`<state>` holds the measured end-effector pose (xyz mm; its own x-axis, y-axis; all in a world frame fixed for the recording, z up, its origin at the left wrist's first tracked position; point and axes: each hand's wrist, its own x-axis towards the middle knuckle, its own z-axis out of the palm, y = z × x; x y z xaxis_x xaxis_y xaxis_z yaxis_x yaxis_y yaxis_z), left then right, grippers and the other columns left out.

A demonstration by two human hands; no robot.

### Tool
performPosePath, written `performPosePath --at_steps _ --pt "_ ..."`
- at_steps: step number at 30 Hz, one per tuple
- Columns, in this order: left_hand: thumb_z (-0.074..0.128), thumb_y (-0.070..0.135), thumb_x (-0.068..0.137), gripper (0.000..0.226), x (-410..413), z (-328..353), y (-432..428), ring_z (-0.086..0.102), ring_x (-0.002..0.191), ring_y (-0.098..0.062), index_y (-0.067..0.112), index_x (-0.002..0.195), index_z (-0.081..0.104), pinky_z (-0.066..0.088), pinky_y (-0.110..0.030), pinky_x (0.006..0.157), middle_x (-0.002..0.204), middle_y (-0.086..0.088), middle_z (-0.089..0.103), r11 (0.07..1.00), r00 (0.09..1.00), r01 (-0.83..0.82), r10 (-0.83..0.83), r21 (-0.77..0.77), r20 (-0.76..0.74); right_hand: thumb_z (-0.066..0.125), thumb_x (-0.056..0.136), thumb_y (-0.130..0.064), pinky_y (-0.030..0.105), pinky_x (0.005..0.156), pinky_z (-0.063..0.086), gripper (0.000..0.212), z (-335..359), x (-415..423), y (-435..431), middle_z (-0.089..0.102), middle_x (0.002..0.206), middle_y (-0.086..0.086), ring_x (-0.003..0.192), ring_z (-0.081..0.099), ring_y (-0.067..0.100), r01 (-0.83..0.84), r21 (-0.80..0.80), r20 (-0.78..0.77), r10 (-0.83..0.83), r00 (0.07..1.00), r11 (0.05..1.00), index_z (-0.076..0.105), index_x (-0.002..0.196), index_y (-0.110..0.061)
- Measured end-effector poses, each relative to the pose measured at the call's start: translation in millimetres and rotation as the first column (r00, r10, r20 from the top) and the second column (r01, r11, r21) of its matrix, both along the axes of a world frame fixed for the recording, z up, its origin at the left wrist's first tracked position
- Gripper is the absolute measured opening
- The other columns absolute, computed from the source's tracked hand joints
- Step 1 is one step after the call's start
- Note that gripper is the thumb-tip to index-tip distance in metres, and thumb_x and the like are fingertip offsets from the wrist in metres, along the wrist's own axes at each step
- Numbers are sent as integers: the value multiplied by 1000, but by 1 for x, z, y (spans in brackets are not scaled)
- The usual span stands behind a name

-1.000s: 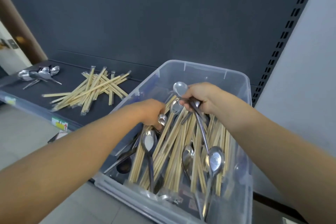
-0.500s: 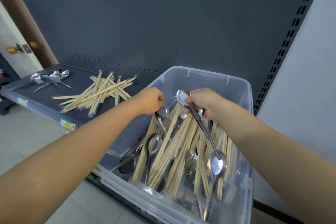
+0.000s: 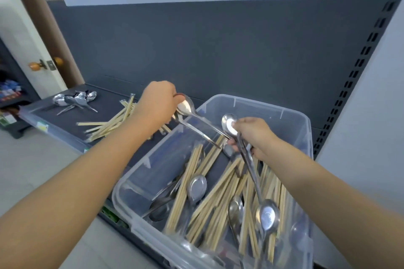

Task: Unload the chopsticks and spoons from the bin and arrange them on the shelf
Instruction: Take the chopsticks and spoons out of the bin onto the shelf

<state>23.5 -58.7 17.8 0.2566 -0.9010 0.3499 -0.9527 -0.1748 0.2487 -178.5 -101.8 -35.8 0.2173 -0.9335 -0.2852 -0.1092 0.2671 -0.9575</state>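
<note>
A clear plastic bin (image 3: 290, 116) at the lower right holds several wooden chopsticks (image 3: 216, 194) and steel spoons (image 3: 196, 188). My left hand (image 3: 157, 102) is raised over the bin's left rim and grips two spoons (image 3: 185, 106) by their bowl ends, their handles slanting down to the right. My right hand (image 3: 253, 135) stays over the bin and holds a bundle of spoons (image 3: 267, 216), with one bowl above my fingers and another hanging low. On the dark shelf (image 3: 109, 102) lie a chopstick pile (image 3: 109, 125) and a spoon pile (image 3: 75, 99).
The shelf's dark back panel rises behind. A slotted upright (image 3: 358, 67) runs down at the right, next to a white wall. A door with a round knob (image 3: 36, 65) stands at the far left. Pale floor lies below the shelf edge.
My left hand has lifted out of the bin with two spoons and moved up and left toward the shelf. My right hand has kept its spoon bundle over the bin.
</note>
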Motion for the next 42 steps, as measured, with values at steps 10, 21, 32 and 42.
performPosePath --at_steps 10,21,32,42 --pt "62 30 92 30 116 -7 39 51 31 -5 7 72 65 42 -17 40 49 -2 61 992 798 -114 58 -56 -600 46 97 -5 23 34 47 11 26 78 0 54 88 19 38 60 18 -43 22 59 42 997 999 49 107 -6" --pt "59 27 94 29 327 -18 101 46 35 -7 8 71 62 36 -15 35 53 -2 59 998 570 64 -36 0 -821 63 78 -56 19 42 46 39 56 346 50 68 76 4 57 64 18 -560 146 41 561 827 815 65 84 -17" --pt "73 16 82 14 505 -67 71 68 57 -8 3 79 68 52 -15 51 69 -5 71 988 424 136 14 79 -905 57 84 12 16 37 46 18 16 550 19 65 63 14 48 64 12 -566 118 -148 578 803 816 63 86 -5" --pt "70 16 86 24 639 -104 -83 64 44 -9 0 72 59 48 -12 47 70 -8 66 967 652 93 122 238 -749 60 73 24 20 38 49 28 -37 637 -123 63 70 25 41 62 21 -216 42 -107 220 970 975 61 94 5"
